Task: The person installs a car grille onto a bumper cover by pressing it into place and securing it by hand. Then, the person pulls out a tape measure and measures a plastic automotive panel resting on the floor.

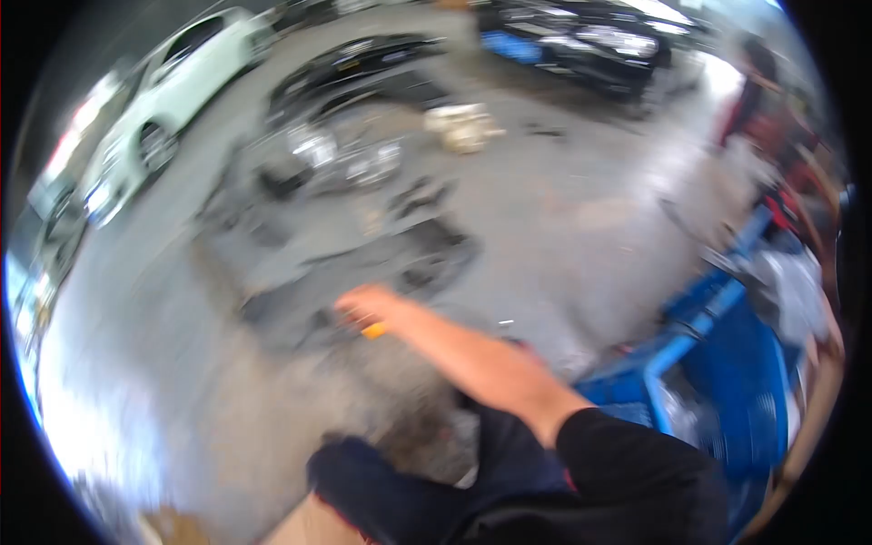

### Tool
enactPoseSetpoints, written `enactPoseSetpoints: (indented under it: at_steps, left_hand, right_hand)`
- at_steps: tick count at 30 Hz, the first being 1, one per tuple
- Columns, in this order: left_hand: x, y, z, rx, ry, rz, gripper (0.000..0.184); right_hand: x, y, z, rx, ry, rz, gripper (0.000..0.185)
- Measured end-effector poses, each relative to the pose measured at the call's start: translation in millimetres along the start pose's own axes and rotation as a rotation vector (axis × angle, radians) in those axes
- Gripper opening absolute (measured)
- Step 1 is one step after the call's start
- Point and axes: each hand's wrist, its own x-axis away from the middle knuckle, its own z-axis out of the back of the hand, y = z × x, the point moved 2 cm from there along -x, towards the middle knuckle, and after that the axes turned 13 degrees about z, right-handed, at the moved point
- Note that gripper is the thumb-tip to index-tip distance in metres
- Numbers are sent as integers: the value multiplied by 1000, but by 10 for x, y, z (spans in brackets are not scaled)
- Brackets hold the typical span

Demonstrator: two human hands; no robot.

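My right hand [363, 306] reaches out on the bare arm that comes from the black short sleeve. Its fingers look curled round a small tool-like thing with a yellow-orange end [372, 331], which shows below the palm. Motion blur hides what kind of thing it is. Under and beyond the hand lies a dark, flat car part [318, 291] on the grey floor, and I cannot tell whether the hand touches it. My left hand is out of view. The dark trouser legs [391, 490] are bent close below.
Clear headlamp-like parts [363, 163], a cream-coloured piece [461, 127] and a black bumper [354, 64] lie farther off. Blue crates [718, 363] stand close on the right, with a person [754, 82] behind. A white car [182, 82] and a black car [590, 45] stand at the back.
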Motion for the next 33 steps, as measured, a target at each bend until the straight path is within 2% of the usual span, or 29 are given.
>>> enactPoseSetpoints:
  at_steps: [1,2,3,4,5,6,8,9,11,12,14,15,17,18,20,21,23,24,26,27,29,30,32,33]
  left_hand:
    - [183,-17,0,85,-93,93,69]
    - [315,-18,-3,189,-184,169,67]
    - [374,-63,-17,-153,-228,540,64]
    - [523,-68,-30,-276,1,25,41]
    - [649,-152,-47,-238,-31,-28,46]
    - [695,-260,-49,-247,-18,-131,42]
    - [953,-143,36,-290,37,-205,39]
    - [1062,-136,87,-261,77,-179,39]
    - [1148,-51,158,-302,-54,-238,35]
    - [1164,16,169,-290,-44,-235,35]
    - [1235,119,179,-378,-171,-382,23]
    - [1223,84,177,-363,-154,-369,23]
    - [1136,37,103,-445,-227,-558,28]
    - [1079,20,68,-437,-212,-537,28]
    - [998,53,1,-548,-203,-302,28]
    - [1049,105,12,-536,-196,-290,28]
    - [1208,301,62,-274,-184,-70,31]
    - [1198,262,54,-271,-182,-68,31]
    - [1196,135,-6,118,-412,89,34]
    - [1209,86,-42,118,-413,92,34]
    - [1236,63,-117,454,-565,109,30]
    - [1194,35,-124,453,-568,107,30]
    - [1069,-33,-139,-31,-593,-124,26]
    - [1021,-77,-175,-30,-592,-125,26]
  right_hand:
    - [114,-98,-5,-57,-27,-40,33]
    - [107,-11,100,-246,0,-64,31]
    - [124,-42,137,-269,-33,-55,25]
    - [38,15,138,-312,-23,-28,22]
    - [-35,27,135,-254,-18,-31,19]
    - [50,-123,54,-232,-26,12,17]
    - [-59,-34,88,-225,-18,-23,18]
    - [-5,-99,29,-199,-15,-44,19]
    - [23,-174,-5,-165,-10,-61,20]
    - [27,-173,5,-164,7,-66,20]
    - [36,-151,39,-162,7,-74,20]
    - [32,-126,50,-149,32,-67,20]
    - [-16,-58,67,-137,40,-59,21]
    - [-45,-21,96,-136,30,-56,21]
    - [-73,36,118,-110,4,-64,22]
    - [-77,33,122,-110,18,-74,23]
    - [-86,25,135,-84,40,-94,24]
    - [-91,4,132,-83,36,-95,24]
    - [-52,-54,116,-90,62,-83,22]
    - [-62,-33,131,-88,63,-86,22]
    - [-91,-20,148,-108,39,-81,22]
    - [-91,-14,150,-106,42,-78,22]
    - [-47,-45,93,-92,60,-81,22]
    - [-43,-53,84,-92,59,-80,22]
